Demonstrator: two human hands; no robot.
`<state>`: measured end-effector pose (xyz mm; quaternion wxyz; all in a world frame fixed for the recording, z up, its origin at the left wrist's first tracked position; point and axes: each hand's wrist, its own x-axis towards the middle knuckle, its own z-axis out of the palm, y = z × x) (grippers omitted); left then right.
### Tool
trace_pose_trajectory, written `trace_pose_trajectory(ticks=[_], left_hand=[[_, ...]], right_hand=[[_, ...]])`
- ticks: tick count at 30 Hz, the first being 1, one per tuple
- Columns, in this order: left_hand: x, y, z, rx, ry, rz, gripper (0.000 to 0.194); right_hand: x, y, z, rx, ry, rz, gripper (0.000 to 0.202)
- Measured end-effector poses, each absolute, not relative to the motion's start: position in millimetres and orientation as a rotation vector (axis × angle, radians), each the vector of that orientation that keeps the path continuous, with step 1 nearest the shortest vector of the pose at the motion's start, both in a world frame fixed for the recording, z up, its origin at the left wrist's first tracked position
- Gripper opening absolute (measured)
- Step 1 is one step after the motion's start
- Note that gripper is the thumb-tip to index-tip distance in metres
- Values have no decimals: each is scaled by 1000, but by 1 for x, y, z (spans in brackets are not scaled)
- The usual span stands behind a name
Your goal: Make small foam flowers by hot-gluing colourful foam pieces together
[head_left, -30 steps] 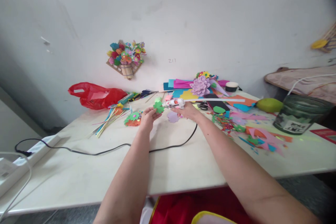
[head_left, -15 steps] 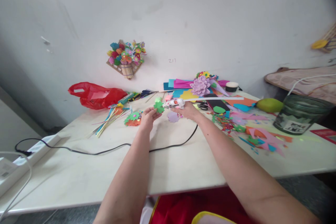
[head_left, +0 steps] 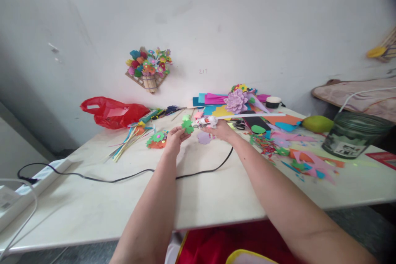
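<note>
My left hand (head_left: 177,137) pinches a green foam flower (head_left: 187,126) above the middle of the table. Wrapped round a white hot glue gun (head_left: 209,122), my right hand (head_left: 223,131) keeps its nozzle at the flower's right side; whether the tip touches is too small to tell. A long white glue stick (head_left: 256,115) sticks out from the gun's back to the right. Just below the gun lies a lilac foam shape (head_left: 204,137). Green and orange foam flowers (head_left: 156,139) rest left of my left hand.
A black cord (head_left: 123,180) crosses the table to a white power strip (head_left: 46,181). A red plastic bag (head_left: 113,112) and thin strips (head_left: 128,144) lie left. Foam scraps (head_left: 309,165), scissors (head_left: 239,125) and a dark glass jar (head_left: 349,136) are right.
The glue stick's far end has shifted very slightly left and up. Both hands hold almost the same place, the flower and glue gun still in them.
</note>
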<state>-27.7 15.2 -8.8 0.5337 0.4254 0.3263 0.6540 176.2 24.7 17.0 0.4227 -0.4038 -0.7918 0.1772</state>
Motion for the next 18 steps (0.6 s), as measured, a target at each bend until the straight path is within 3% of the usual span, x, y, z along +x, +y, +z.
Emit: trace_pose_trajectory(ticks=[18], left_hand=[[-29,17,-10,1007,793,1563,21]], right_hand=[[176,31,12,-1070,-1973,427,38]])
